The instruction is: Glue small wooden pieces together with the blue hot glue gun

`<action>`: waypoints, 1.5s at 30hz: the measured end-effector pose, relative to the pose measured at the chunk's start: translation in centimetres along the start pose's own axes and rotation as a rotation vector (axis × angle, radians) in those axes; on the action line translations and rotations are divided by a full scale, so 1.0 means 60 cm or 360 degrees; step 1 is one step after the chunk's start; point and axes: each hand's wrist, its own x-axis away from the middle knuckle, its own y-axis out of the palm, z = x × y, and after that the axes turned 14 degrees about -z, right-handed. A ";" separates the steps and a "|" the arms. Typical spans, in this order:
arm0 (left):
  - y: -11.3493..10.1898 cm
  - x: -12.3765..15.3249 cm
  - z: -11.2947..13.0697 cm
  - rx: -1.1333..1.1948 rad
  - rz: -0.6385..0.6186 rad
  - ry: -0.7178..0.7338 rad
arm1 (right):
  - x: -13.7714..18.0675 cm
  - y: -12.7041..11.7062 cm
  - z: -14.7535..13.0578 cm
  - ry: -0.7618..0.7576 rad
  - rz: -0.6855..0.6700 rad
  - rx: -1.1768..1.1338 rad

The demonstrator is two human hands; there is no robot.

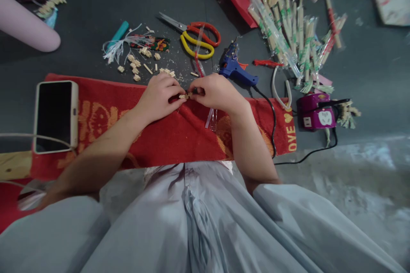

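Note:
My left hand and my right hand meet over the red towel, fingers curled in a pinch. Between the fingertips is a small cluster of pale wooden pieces, held from both sides. More cut wooden bits lie scattered on the dark surface just beyond my left hand. A blue glue gun rests just past my right hand, its black cord trailing right.
Scissors with red and yellow handles lie behind the hands. A phone sits on the towel's left end. Wrapped chopsticks pile at the back right, beside a purple plug box. A pink tube lies far left.

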 end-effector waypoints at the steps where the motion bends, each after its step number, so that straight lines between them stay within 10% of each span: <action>1: 0.000 0.000 0.000 -0.0001 0.0000 -0.0002 | 0.000 0.000 0.000 0.0002 -0.0001 0.0000; 45: -0.007 -0.001 0.006 0.0043 -0.0023 -0.0025 | 0.013 -0.019 0.011 0.0217 0.0193 -0.0066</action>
